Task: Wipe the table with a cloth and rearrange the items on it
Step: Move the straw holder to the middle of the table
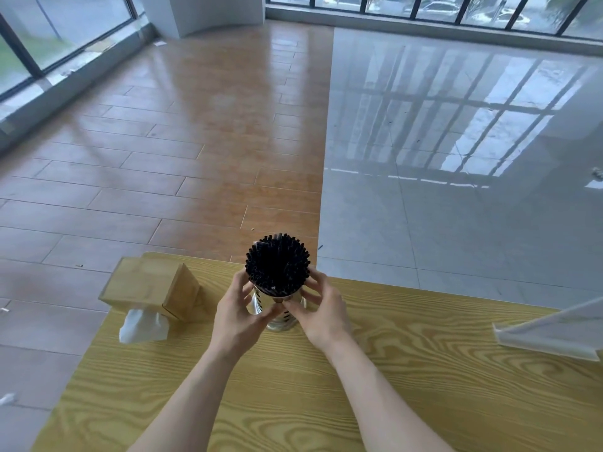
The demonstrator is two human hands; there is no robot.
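A shiny metal holder (279,316) packed with several black straws (277,262) stands upright near the far edge of the yellow wood-grain table (408,370). My left hand (239,313) grips its left side and my right hand (321,309) grips its right side, fingers wrapped around the metal wall. A wooden tissue box (150,287) sits at the table's far left corner, with a white tissue (143,326) hanging from its near face. No cloth is visible.
A clear acrylic sign stand (551,331) lies at the table's right edge. Beyond the table's far edge is a floor of wooden planks on the left and glossy grey tiles on the right, with windows behind.
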